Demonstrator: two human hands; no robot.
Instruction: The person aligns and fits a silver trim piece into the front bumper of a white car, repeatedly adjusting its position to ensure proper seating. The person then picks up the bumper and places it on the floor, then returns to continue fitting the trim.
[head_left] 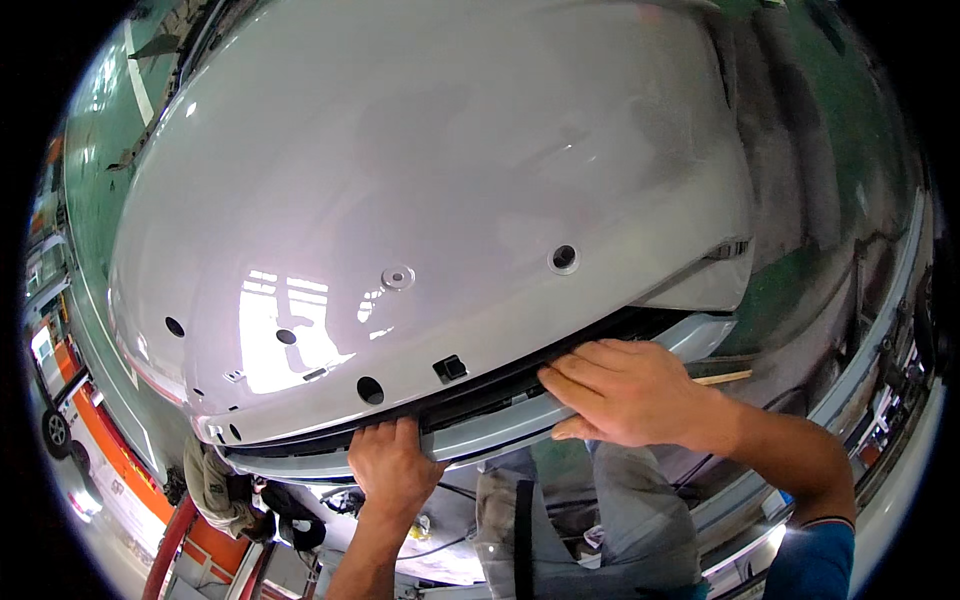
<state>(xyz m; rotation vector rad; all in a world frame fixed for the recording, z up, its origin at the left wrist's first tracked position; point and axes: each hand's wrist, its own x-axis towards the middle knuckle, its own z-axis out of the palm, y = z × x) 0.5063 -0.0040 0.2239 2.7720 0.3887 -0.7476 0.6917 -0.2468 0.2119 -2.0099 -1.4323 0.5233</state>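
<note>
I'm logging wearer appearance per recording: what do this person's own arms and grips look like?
The left grip and right grip are bare, ungloved hands, no ring or watch visible. Both forearms are uncovered where seen. A short dark-blue fabric sleeve with thin light trim at its hem covers the right upper arm; no left sleeve shows.

Panel (480, 190): smooth, high-gloss painted finish. Trim strip (495, 427): smooth, semi-gloss; metal or plastic cannot be determined. Gap edging (490, 386): black, plastic-like. Trousers (645, 500): matt, creased cloth. Sleeve (815, 562): matt cloth.
</note>
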